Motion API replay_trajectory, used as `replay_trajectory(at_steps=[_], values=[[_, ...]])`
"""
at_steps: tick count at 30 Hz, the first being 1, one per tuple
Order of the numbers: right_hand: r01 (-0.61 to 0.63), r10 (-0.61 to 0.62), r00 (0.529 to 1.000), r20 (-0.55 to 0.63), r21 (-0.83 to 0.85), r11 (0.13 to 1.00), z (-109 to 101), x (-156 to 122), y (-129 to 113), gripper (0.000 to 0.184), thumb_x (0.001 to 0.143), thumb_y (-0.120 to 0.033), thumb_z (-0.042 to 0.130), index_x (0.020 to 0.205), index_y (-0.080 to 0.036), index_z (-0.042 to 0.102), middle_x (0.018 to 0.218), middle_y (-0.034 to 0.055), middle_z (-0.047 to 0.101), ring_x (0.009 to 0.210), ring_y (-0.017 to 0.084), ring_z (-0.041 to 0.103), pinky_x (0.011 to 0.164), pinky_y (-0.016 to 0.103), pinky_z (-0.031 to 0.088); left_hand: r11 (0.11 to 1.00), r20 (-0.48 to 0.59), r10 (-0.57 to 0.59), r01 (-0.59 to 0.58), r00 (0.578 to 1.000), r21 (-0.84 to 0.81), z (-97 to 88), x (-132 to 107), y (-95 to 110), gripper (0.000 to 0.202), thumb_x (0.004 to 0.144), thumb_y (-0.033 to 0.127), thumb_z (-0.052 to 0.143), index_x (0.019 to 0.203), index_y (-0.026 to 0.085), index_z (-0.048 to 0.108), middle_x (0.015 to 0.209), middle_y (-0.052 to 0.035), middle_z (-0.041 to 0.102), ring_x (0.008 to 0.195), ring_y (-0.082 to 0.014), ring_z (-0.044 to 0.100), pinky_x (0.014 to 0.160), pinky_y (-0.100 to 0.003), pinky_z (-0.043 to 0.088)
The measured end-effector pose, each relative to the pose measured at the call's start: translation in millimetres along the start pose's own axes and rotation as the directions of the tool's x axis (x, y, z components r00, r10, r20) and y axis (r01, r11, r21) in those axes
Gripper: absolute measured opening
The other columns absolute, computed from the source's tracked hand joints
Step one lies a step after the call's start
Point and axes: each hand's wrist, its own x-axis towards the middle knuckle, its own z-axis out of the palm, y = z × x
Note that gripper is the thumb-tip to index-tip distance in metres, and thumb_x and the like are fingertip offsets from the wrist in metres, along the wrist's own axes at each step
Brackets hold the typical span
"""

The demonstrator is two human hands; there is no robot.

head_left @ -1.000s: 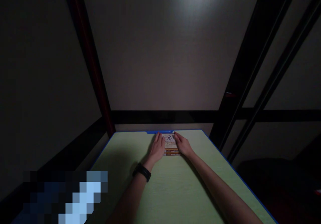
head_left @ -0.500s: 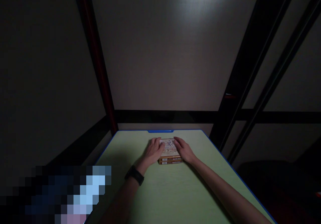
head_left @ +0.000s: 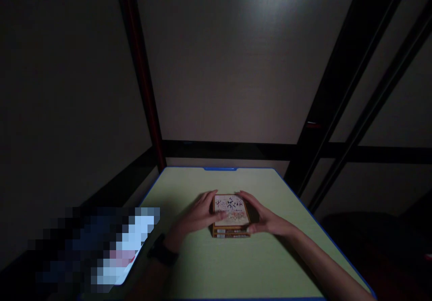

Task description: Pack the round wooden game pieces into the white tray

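A dim wall panel [head_left: 222,67] rises beyond the desk [head_left: 216,265], whose pale green top is rimmed in blue, with a blue strip [head_left: 220,169] set into the middle of its far edge. The hands reach in from the near edge, one on each side of a small stack [head_left: 231,222] of two flat boxes or books.

The left hand [head_left: 199,217] is slightly blurred: its fingers bend around the far left corner of the stack and its thumb lies over the top cover, pressing or just above it, I cannot tell which. The right hand [head_left: 265,217] spans the right side, fingertips at the far right corner and thumb at the near right one, the palm standing off with a dark gap between; it seems to grip the stack lightly.

The stack lies flat, about midway between the left and right edges. A second ago it was close to the far edge; now it is well apart from that edge and nearer the person, the hands wider around it. That leaves it, I judge, in easier reach and less tightly enclosed, its printed cover mostly exposed.

A dark watch [head_left: 164,250] circles the left wrist.
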Motion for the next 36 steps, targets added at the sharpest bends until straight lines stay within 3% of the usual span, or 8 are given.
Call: replay_trajectory(at_steps=[4, 8, 14, 20, 26, 30, 33, 36], values=[[-0.016, 0.017, 0.997, 0.074, -0.014, 1.000, -2.9, -1.5, 0.0, 0.117, 0.054, -0.039, 0.092, 0.153, -0.027, 0.032, 0.162, 0.0127, 0.019, 0.149, 0.033, 0.020, 0.121, 0.049, 0.016, 0.989, 0.173, 0.116, -0.098, 0.978, -0.112, -10.8, -4.2, -2.5, 0.111, 0.055, 0.050, 0.087, 0.149, 0.021, 0.036, 0.151, -0.0139, 0.040, 0.140, -0.0327, 0.037, 0.118, -0.046, 0.031], [-0.034, 0.019, 0.993, 0.114, 0.124, 0.992, -0.2, 1.5, 1.2, 0.115, 0.058, -0.035, 0.091, 0.154, -0.026, 0.029, 0.158, 0.0152, 0.029, 0.145, 0.031, 0.030, 0.119, 0.048, 0.021, 0.990, 0.194, 0.109, -0.089, 0.975, -0.108, -8.6, -3.3, -7.4, 0.125, 0.042, 0.045, 0.092, 0.151, 0.022, 0.035, 0.152, -0.0143, 0.038, 0.140, -0.0357, 0.036, 0.119, -0.048, 0.028], [-0.050, 0.028, 0.995, 0.096, 0.237, 0.970, -1.7, 7.3, 4.6, 0.120, 0.052, -0.027, 0.093, 0.153, -0.026, 0.029, 0.158, 0.0160, 0.030, 0.144, 0.031, 0.032, 0.119, 0.048, 0.022, 0.999, 0.158, -0.045, 0.049, 0.986, -0.021, -1.7, 1.3, -13.5, 0.144, 0.038, 0.045, 0.093, 0.157, 0.014, 0.017, 0.160, -0.0195, 0.024, 0.147, -0.0385, 0.023, 0.122, -0.048, 0.020], [-0.049, 0.024, 0.994, 0.105, 0.246, 0.968, -5.7, 12.4, 10.3, 0.122, 0.049, -0.029, 0.095, 0.152, -0.025, 0.030, 0.160, 0.0166, 0.026, 0.145, 0.032, 0.030, 0.119, 0.047, 0.019, 0.993, 0.139, 0.010, 0.007, 0.990, -0.119, -4.5, 1.3, -11.7, 0.140, 0.038, 0.046, 0.094, 0.155, 0.017, 0.024, 0.157, -0.0168, 0.033, 0.145, -0.0379, 0.029, 0.122, -0.047, 0.020], [-0.023, -0.016, 0.988, 0.155, 0.246, 0.969, -10.1, 9.5, 6.6, 0.121, 0.052, -0.034, 0.094, 0.153, -0.026, 0.029, 0.160, 0.0159, 0.027, 0.146, 0.030, 0.030, 0.118, 0.048, 0.025, 0.938, 0.204, 0.017, 0.055, 0.979, -0.341, -8.9, 4.2, -27.2, 0.147, 0.038, 0.046, 0.095, 0.158, 0.018, 0.014, 0.161, -0.0193, 0.025, 0.148, -0.0371, 0.021, 0.121, -0.047, 0.018], [0.000, 0.022, 0.994, -0.105, 0.207, 0.978, -10.4, 13.4, 8.4, 0.088, 0.063, -0.051, 0.086, 0.139, -0.024, 0.050, 0.140, 0.0148, 0.054, 0.129, 0.030, 0.050, 0.109, 0.047, 0.038, 0.889, 0.055, -0.058, 0.077, 0.997, -0.451, -8.5, 10.7, -30.1, 0.107, 0.061, 0.060, 0.080, 0.147, 0.015, 0.037, 0.149, -0.0219, 0.044, 0.138, -0.0333, 0.041, 0.110, -0.043, 0.037], [-0.105, 0.118, 0.890, -0.441, 0.053, 0.993, -9.9, 17.7, 11.2, 0.064, 0.069, -0.072, 0.070, 0.103, -0.018, 0.067, 0.102, 0.0126, 0.072, 0.095, 0.027, 0.066, 0.088, 0.042, 0.050, 0.946, -0.204, -0.163, 0.094, 0.965, -0.311, -7.8, 13.0, -22.5, 0.052, 0.085, 0.061, 0.053, 0.108, 0.016, 0.065, 0.111, -0.0140, 0.070, 0.107, -0.0257, 0.064, 0.091, -0.035, 0.048], [-0.280, 0.141, 0.809, -0.571, -0.162, 0.946, -8.3, 18.0, 9.2, 0.069, 0.073, -0.086, 0.048, 0.068, -0.018, 0.061, 0.065, 0.0078, 0.066, 0.064, 0.022, 0.061, 0.066, 0.035, 0.048, 0.969, -0.313, -0.243, 0.244, 0.918, -0.036, -7.3, 10.4, -10.0, 0.055, 0.097, 0.051, 0.029, 0.066, 0.019, 0.062, 0.066, -0.0059, 0.067, 0.074, -0.0212, 0.066, 0.077, -0.032, 0.048]])
